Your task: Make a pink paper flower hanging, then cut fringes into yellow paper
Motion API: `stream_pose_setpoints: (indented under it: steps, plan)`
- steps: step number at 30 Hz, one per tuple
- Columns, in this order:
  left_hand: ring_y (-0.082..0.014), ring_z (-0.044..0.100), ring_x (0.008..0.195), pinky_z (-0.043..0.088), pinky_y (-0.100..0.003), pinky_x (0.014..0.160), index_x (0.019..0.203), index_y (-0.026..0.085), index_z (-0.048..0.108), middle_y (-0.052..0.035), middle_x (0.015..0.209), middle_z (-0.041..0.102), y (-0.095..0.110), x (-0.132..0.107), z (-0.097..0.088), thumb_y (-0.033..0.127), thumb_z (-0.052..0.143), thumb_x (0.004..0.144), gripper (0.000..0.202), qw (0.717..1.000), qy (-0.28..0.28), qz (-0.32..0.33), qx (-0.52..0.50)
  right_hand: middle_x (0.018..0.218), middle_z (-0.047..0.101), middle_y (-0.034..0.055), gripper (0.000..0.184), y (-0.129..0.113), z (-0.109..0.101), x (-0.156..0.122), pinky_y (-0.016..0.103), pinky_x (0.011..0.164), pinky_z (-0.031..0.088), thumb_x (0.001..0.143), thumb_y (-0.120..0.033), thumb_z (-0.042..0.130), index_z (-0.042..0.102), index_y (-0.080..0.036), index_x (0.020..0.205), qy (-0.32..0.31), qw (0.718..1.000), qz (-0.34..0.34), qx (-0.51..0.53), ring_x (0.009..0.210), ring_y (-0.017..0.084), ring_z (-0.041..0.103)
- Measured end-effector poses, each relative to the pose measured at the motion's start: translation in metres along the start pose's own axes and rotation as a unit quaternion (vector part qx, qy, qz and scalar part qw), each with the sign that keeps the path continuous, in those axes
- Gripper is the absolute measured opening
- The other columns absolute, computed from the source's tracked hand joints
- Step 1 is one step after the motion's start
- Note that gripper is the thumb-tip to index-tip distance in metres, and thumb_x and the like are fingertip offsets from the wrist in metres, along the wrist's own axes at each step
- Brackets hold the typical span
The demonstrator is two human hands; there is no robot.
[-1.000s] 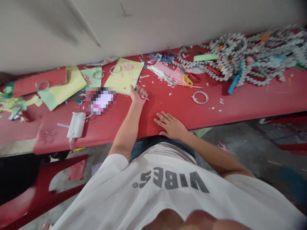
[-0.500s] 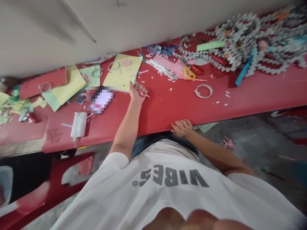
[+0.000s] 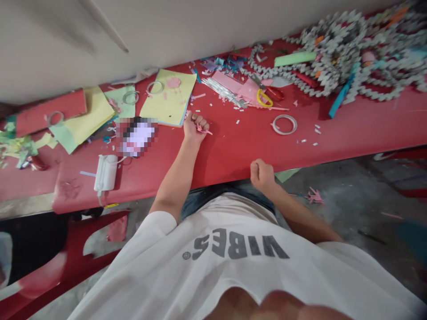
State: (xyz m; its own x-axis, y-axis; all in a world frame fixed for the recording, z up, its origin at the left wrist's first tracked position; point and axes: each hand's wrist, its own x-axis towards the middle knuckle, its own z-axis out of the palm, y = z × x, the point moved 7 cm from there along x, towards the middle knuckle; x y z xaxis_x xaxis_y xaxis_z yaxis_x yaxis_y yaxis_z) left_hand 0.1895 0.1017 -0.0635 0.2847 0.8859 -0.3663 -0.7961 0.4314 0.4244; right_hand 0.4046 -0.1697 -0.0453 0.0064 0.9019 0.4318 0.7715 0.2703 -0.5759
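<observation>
On wht shirt (image 3: 200, 280), "VIBES®" (image 3: 240, 246); in L hand (image 3: 194, 126), pink paper (image 3: 203, 129).

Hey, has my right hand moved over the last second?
Yes. Against the white ring nearest the scissors on the table, your right hand has shifted rightward and toward you, closing into a fist.

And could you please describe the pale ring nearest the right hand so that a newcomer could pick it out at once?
On the red table, look right of the middle, beyond the right hand and in front of the scissors. There the pale ring lies flat, straight on the table. The three other rings, all farther left, rest on coloured paper or card instead.
</observation>
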Motion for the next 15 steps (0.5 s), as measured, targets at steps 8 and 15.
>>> stream_pose_setpoints:
  steps: [8,15]
  plan:
    - [-0.0050,0.027,0.039,0.025,-0.022,0.042,0.082,0.020,0.054,0.0099,0.056,0.023,-0.021,-0.019,0.024,0.014,0.033,0.119,0.043,0.999,-0.037,-0.020,0.019,0.077,0.059,-0.0004,0.047,-0.047,0.025,0.165,0.033,0.069,0.047,0.121,-0.056,0.028,0.056,-0.025,0.099,0.020,0.993,-0.026,0.111,0.065,0.017,0.057]
    - [-0.0027,0.046,0.046,0.039,-0.013,0.051,0.086,0.021,0.065,0.0057,0.064,0.053,0.004,0.001,-0.005,0.014,0.044,0.116,0.037,0.996,0.076,0.001,0.054,0.120,0.072,0.0148,0.051,-0.074,0.140,0.219,0.038,0.092,0.060,0.117,-0.042,0.022,0.068,-0.020,0.119,-0.101,0.985,-0.113,0.086,0.122,0.028,0.073]
